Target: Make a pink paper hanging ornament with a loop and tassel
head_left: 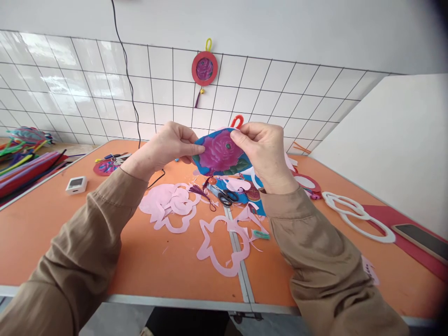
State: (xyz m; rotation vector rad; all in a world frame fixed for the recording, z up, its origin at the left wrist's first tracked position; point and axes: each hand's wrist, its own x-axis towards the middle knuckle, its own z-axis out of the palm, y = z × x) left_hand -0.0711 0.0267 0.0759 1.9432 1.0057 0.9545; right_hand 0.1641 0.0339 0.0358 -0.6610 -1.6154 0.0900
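Observation:
Both hands hold up a blue fabric piece (224,151) with a large magenta flower and green leaves, above the middle of the table. My left hand (173,144) pinches its left edge between thumb and fingers. My right hand (264,149) pinches its upper right edge, thumb in front. A red fuzzy loop (237,122) sticks up behind the top edge by the right fingers. Below hang or lie an orange bead (212,180) and a purple tassel (199,190); whether they are attached to the piece I cannot tell. Scissors (226,196) lie underneath.
Pink cut-out shapes (220,268) and scraps cover the table's middle. To the right are white rings (371,228), red sheets (385,212) and a phone (423,240). A small white device (76,185) and colourful fuzzy stems (31,170) are left. A round flower ornament (205,55) hangs on the tiled wall.

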